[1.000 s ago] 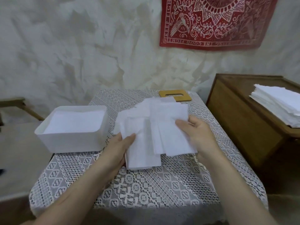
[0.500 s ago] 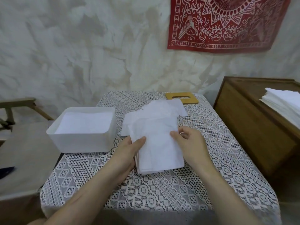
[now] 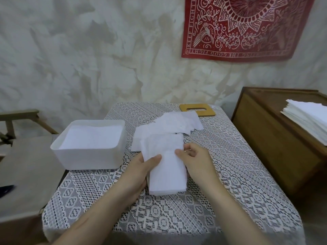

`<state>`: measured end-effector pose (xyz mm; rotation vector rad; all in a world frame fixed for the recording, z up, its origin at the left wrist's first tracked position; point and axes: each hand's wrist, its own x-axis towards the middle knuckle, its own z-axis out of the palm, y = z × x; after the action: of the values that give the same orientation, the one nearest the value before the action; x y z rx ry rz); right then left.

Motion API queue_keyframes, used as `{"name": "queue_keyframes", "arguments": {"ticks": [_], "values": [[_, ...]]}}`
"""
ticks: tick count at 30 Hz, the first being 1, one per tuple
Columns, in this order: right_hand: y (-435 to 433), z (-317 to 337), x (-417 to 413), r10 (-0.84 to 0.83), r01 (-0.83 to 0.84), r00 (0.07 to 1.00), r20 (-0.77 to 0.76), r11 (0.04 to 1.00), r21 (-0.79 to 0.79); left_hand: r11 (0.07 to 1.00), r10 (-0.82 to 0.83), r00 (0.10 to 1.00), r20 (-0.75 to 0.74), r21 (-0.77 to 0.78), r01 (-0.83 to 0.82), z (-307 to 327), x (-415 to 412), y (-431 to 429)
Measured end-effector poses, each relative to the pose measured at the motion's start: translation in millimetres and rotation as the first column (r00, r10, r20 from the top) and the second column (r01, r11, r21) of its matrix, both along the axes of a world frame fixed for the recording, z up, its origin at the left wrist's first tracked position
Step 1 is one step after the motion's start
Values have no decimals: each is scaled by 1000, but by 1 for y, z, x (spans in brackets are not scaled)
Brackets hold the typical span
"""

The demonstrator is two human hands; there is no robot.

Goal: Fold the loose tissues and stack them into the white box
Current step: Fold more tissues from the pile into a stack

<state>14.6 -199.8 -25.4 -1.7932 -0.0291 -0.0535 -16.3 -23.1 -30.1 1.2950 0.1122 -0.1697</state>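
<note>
Two hands held the folded tissues over the lace tablecloth: left hand gripping the left edge, thumb on top; right hand pinching the right edge. White box sat just left.

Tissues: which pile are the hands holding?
The folded stack nearest the camera, held by left hand and right hand. Loose tissues behind it, tissues in the white box and the pile on the wooden cabinet lie untouched.

Domestic room. Indicators: lace cloth covering the tabletop, red printed wall hanging on a rough plastered wall, wooden cabinet, folding chair.
</note>
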Motion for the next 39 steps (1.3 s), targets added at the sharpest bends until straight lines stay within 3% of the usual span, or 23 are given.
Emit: {"name": "queue_keyframes", "arguments": {"ticks": [3,6,9,13,18,21,24,29,34,39], "values": [[-5,0,3,20,-31,994,-108,995,-98,1000,13,1000,-11,5,-13,-1,1,3],[-6,1,0,178,-186,953,-244,982,-10,1000,2,1000,-11,31,-2,-3,2,5],[-5,3,-1,234,-228,948,-217,972,50,993,10,1000,-15,121,-9,-4,0,8],[-2,0,7,215,-225,948,-234,974,-17,977,63,997,-37,205,-54,-7,-1,18],[-5,3,23,106,-113,981,-160,993,-34,966,58,993,-99,258,-31,-7,-4,40],[-2,2,44,27,-31,1000,-15,966,-256,965,20,994,-110,262,9,-7,-7,47],[15,0,67,94,-46,993,66,851,-523,967,19,995,-98,255,7,-7,-7,49],[44,-4,93,203,-114,979,27,651,-750,987,37,994,-98,160,-21,-6,-7,48],[56,-8,107,191,-108,982,-2,546,-831,991,32,995,-95,132,-19,-6,-6,48],[60,-14,114,142,-29,987,77,623,-782,992,25,995,-93,123,-13,-7,-7,49]]}}
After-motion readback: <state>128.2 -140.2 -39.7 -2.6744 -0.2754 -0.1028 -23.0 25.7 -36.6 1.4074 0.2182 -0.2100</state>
